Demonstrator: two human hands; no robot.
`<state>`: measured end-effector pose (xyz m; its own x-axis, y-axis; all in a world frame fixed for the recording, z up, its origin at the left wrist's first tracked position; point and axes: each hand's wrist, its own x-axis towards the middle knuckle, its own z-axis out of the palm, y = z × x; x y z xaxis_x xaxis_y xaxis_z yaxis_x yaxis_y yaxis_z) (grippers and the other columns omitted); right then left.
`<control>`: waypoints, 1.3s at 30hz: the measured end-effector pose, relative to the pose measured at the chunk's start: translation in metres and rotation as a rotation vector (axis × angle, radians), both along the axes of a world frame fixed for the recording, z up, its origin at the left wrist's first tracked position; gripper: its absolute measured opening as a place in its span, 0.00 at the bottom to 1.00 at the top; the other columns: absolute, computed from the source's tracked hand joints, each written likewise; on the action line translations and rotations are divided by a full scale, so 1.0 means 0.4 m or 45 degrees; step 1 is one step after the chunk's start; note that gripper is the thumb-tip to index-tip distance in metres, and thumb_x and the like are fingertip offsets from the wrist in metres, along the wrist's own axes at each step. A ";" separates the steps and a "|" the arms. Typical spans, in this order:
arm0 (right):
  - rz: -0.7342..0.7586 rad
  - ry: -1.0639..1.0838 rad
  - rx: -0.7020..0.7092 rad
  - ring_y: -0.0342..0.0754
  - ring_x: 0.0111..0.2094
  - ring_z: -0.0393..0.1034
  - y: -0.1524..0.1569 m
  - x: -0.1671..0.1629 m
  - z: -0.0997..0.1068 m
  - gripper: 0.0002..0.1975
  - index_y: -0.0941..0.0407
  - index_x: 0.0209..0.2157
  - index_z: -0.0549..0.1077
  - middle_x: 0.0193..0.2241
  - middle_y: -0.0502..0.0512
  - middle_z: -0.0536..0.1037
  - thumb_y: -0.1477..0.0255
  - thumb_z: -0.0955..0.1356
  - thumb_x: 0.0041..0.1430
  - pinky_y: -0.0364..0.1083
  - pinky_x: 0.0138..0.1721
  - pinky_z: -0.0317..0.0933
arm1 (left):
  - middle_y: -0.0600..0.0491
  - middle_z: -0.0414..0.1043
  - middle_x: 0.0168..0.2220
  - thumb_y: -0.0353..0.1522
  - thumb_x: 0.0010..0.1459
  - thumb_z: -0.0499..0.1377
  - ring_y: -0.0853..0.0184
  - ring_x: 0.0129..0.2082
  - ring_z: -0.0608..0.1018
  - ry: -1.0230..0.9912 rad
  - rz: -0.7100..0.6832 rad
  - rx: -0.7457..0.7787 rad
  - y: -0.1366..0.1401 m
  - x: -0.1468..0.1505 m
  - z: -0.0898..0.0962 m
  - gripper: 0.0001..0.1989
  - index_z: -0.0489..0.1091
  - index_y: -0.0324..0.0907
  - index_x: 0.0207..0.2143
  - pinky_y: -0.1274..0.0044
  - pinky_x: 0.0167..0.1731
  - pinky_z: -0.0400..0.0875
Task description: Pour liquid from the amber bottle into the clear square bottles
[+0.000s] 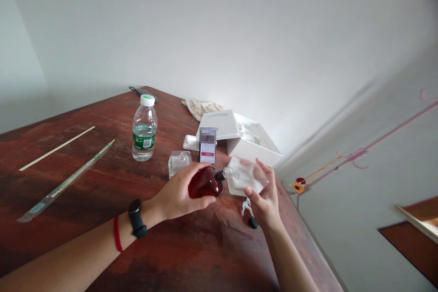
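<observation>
My left hand [183, 190] is wrapped round a dark red glass bottle [204, 185], tipped on its side with its black neck pointing right. My right hand [266, 196] grips a clear, flat, square glass bottle [243, 177] by its far end, its neck turned left. The two necks meet or nearly meet; I cannot tell if they touch. Under my right hand lie a small white figure-like piece [247, 207] and a black cap [253, 223]. A clear square glass piece [179, 162] stands just beyond my left hand.
A water bottle [145, 130] stands left of centre. An upright phone [207, 147] leans before a white box [253, 146]. A bare stick [56, 148] and a wrapped pair of chopsticks [68, 182] lie left. A pink rack [356, 153] stands right, beyond the table's edge.
</observation>
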<state>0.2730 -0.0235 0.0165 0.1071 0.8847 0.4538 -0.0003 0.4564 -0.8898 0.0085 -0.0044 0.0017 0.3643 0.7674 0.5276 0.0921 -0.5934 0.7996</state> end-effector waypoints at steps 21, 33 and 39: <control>0.004 -0.010 0.021 0.66 0.59 0.76 -0.002 -0.001 0.004 0.41 0.46 0.62 0.68 0.59 0.62 0.80 0.63 0.84 0.50 0.64 0.57 0.71 | 0.43 0.74 0.64 0.40 0.59 0.71 0.49 0.61 0.79 0.049 -0.015 0.011 -0.002 -0.003 0.005 0.36 0.63 0.46 0.66 0.58 0.65 0.73; 0.035 -0.024 0.055 0.63 0.58 0.77 -0.004 -0.001 0.004 0.39 0.46 0.62 0.68 0.58 0.61 0.81 0.64 0.83 0.52 0.60 0.55 0.72 | 0.44 0.75 0.63 0.40 0.61 0.70 0.51 0.59 0.80 0.094 -0.019 0.064 0.002 -0.005 0.006 0.35 0.62 0.47 0.66 0.60 0.62 0.75; 0.022 -0.036 0.071 0.65 0.58 0.77 -0.001 0.001 0.000 0.40 0.46 0.62 0.68 0.58 0.62 0.81 0.63 0.83 0.51 0.62 0.57 0.70 | 0.44 0.75 0.62 0.40 0.60 0.70 0.51 0.60 0.80 0.094 -0.032 0.070 0.004 -0.005 0.004 0.36 0.62 0.46 0.66 0.59 0.62 0.74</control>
